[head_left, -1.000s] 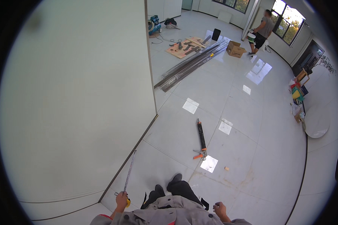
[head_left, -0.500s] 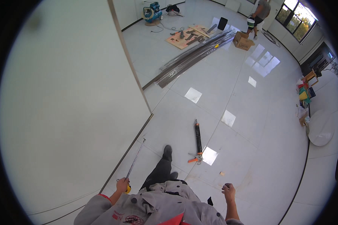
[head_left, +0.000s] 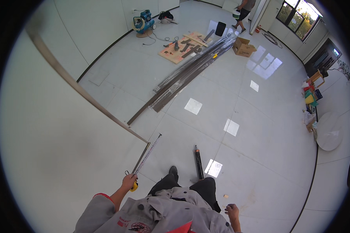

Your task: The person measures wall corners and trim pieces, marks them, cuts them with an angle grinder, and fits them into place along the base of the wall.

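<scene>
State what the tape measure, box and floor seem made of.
Tape measure: bright yellow case, probably plastic, finish unclear; thin blade, likely metal, extending straight.
Box: matte brown, likely cardboard, by its folding flaps.
Floor: glossy, perhaps ceramic tile, showing seams and reflections.

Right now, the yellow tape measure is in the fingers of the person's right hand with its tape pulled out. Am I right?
Not the right hand: the head view shows the yellow tape measure in the fingers of the left hand, with its tape pulled out.
</scene>
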Demonstrator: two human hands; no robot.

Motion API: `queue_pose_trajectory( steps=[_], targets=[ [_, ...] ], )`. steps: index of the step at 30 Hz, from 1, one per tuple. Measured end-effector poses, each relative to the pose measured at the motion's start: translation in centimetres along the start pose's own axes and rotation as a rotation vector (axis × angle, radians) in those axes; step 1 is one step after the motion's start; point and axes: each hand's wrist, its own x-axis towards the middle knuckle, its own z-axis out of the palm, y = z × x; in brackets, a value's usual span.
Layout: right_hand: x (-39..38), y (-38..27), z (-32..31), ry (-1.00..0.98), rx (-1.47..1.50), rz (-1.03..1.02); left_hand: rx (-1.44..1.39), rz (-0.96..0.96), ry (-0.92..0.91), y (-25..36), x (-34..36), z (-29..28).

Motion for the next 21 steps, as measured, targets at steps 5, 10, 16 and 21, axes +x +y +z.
queue_pose_trajectory(
  steps=[5, 10, 16, 21],
  targets=[
    [1.9, -4.7, 2.4, -0.213, -0.185, -0.033, -0.059, -0.064, 0.041, 1.6, 3.0, -0.7],
    [7.8, -10.4, 0.2, -0.271, -0.250, -0.102, 0.022, -0.205, 0.035, 4.2, 1.4, 1.1],
    [20.6, -13.8, -3.9, -0.176, 0.045, 0.061, 0.217, -0.272, -0.006, 6.4, 6.0, 5.3],
    [33.2, -19.7, -9.9, -0.311, -0.194, 0.041, 0.038, -0.310, 0.074, 19.5, 13.5, 9.3]
  ],
)
